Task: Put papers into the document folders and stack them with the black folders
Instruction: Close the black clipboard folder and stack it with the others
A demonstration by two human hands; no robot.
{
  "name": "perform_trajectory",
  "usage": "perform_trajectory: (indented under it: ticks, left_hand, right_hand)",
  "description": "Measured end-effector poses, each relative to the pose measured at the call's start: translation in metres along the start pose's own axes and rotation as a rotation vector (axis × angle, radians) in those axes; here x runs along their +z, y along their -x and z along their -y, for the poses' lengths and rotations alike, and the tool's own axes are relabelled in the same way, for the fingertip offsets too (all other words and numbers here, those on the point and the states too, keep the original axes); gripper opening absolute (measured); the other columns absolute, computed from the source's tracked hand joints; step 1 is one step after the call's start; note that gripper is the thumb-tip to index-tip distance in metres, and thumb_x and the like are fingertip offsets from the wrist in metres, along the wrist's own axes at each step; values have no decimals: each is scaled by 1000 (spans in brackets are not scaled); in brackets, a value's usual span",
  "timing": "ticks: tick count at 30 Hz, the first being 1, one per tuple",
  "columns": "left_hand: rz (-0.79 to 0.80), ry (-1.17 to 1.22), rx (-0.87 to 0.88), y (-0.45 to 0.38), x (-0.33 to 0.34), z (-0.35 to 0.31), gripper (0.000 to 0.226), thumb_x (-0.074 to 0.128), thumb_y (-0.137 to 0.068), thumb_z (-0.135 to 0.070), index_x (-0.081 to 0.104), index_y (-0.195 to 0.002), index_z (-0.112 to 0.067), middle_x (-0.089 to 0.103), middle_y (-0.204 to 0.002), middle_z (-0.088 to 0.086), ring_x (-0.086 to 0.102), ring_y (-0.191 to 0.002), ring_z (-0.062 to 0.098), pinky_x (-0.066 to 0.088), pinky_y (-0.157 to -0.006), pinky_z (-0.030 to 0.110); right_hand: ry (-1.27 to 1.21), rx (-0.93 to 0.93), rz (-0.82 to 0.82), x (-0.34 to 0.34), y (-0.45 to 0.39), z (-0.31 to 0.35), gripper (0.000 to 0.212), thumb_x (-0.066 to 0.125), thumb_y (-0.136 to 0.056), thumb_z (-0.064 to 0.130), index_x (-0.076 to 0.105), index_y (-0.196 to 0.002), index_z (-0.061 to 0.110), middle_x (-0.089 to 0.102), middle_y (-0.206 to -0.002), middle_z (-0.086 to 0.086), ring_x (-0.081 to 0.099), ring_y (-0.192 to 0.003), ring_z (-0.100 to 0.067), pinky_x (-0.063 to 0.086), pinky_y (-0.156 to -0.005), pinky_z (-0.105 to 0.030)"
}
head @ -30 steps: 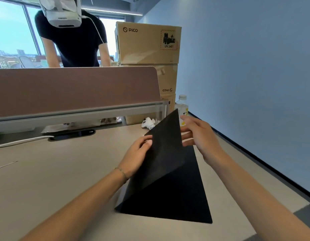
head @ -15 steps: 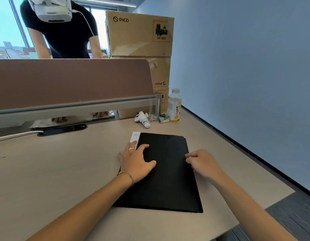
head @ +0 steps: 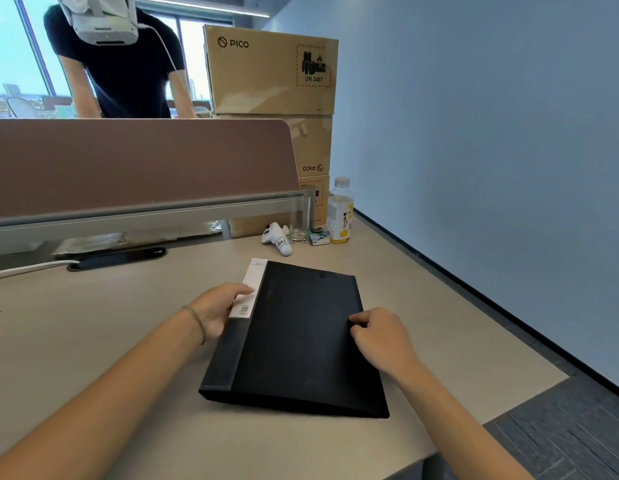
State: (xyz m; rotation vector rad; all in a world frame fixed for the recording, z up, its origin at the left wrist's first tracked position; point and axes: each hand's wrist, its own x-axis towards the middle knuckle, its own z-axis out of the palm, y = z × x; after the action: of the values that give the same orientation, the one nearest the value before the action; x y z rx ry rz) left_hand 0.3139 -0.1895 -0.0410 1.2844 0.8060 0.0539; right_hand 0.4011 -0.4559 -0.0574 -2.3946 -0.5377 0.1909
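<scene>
A closed black document folder (head: 297, 337) lies on the beige desk (head: 93, 341) in front of me, its left spine side raised. A white label with a barcode (head: 250, 292) runs along the spine's far end. My left hand (head: 219, 310) grips the spine edge at the label, fingers curled around it. On the folder's right edge, about halfway along, my right hand (head: 381, 337) pinches the cover with bent fingers. No loose paper shows.
At the desk's far right stand a white controller (head: 277, 239), a glass (head: 298, 223), a small packet (head: 318, 236) and a drink bottle (head: 340, 211), in front of stacked cardboard boxes (head: 271, 72). A brown divider (head: 135, 161) faces me; a person stands behind it.
The folder's cover, held up open a second ago, has been shut flat. My left hand moved from the cover's top to the spine edge, and the spine side lifted slightly.
</scene>
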Motion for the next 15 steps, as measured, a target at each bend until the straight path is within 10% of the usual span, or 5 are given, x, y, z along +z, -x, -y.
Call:
perform_trajectory:
  ticks: [15]
  left_hand:
    - [-76,98,546,59,-47,0,30,51,-100,-7,60,-129,-9,72,-109,10,70,-88,22,60,-72,31]
  right_hand:
    - [-514,-45,-95,38,-5,64,58,62,-92,18,48,-147,30,56,-145,-1,55,-130,-22,43,-110,-40]
